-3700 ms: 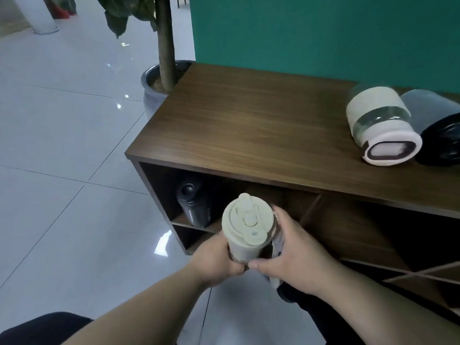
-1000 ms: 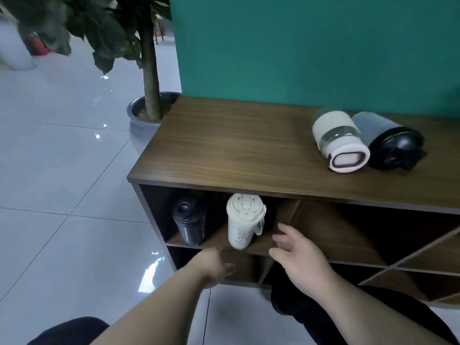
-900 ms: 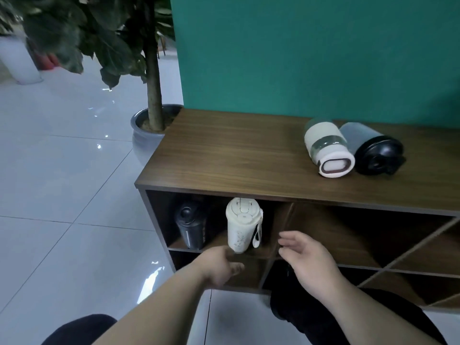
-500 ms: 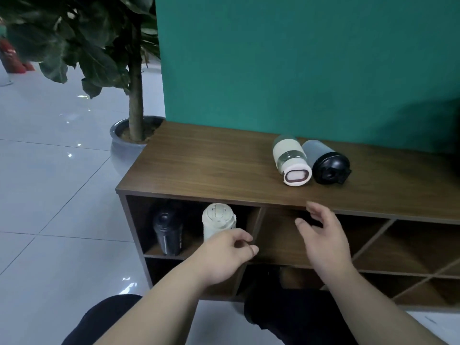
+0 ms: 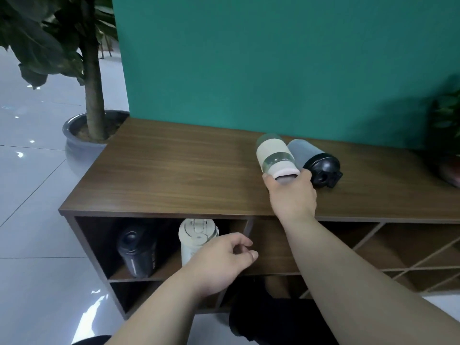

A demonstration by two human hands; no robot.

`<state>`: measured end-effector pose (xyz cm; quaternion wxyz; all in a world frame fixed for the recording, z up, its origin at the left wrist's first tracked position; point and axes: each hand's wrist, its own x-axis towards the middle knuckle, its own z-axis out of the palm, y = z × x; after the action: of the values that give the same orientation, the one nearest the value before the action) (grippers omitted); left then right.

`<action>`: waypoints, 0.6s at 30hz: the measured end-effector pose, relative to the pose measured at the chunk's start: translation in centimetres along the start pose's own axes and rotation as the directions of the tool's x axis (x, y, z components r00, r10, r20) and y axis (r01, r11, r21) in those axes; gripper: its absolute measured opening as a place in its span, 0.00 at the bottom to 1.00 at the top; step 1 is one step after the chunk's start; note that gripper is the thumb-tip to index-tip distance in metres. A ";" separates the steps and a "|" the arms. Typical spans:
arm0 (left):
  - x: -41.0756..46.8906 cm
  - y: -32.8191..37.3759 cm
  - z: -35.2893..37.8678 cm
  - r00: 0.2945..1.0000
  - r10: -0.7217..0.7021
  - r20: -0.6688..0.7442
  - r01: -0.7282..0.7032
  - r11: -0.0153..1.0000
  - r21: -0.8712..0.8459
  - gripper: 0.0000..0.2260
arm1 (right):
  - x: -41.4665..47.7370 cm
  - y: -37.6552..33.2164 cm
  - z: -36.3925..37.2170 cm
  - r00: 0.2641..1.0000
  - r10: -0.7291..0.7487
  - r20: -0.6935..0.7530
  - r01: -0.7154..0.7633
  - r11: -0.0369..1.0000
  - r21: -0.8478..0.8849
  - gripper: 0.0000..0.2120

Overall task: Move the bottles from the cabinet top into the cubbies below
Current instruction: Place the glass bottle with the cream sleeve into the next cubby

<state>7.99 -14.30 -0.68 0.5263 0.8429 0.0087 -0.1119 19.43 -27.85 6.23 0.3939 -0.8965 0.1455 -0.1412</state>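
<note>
Two bottles lie on their sides on the wooden cabinet top (image 5: 174,175): a cream bottle with a pink cap (image 5: 273,155) and, touching it on the right, a grey bottle with a black lid (image 5: 313,158). My right hand (image 5: 292,195) wraps its fingers around the cream bottle's cap end. In the top-left cubby stand a black bottle (image 5: 137,252) and a cream flip-lid tumbler (image 5: 195,236). My left hand (image 5: 219,262) hovers in front of that cubby, fingers loosely curled, holding nothing.
A potted tree (image 5: 94,125) stands on the tiled floor left of the cabinet. Another potted plant (image 5: 448,145) sits at the cabinet top's far right. A green wall rises behind. Diagonal-divider cubbies (image 5: 398,255) lie to the right.
Since the earliest frame the tumbler went into the top-left cubby and both hands let go. In the last half second my right hand rose to the cabinet top and closed on the cream bottle.
</note>
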 end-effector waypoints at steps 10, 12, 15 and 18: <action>0.3 -0.7 -0.1 0.996 -0.033 0.079 0.034 0.999 -0.015 0.14 | -2.4 4.0 -7.8 0.961 -0.124 0.248 -0.116 0.632 0.766 0.18; 0.6 -1.8 0.2 0.981 -0.113 0.160 0.110 0.994 0.029 0.22 | -1.6 5.1 -10.3 0.914 -0.222 0.340 -0.180 0.530 0.829 0.19; 1.4 -2.9 1.5 0.922 -0.187 0.339 0.137 0.976 0.167 0.30 | -0.7 7.6 -12.3 0.807 -0.318 0.497 -0.187 0.661 0.727 0.19; 2.4 -2.8 4.4 0.879 -0.180 0.442 0.122 0.980 0.157 0.35 | -1.0 11.4 -10.9 0.734 -0.273 0.622 -0.086 0.871 0.484 0.22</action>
<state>9.15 -17.23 -5.51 0.4498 0.8212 -0.0559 -0.3466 12.77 -42.09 4.61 0.6218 -0.7648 -0.0937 0.1404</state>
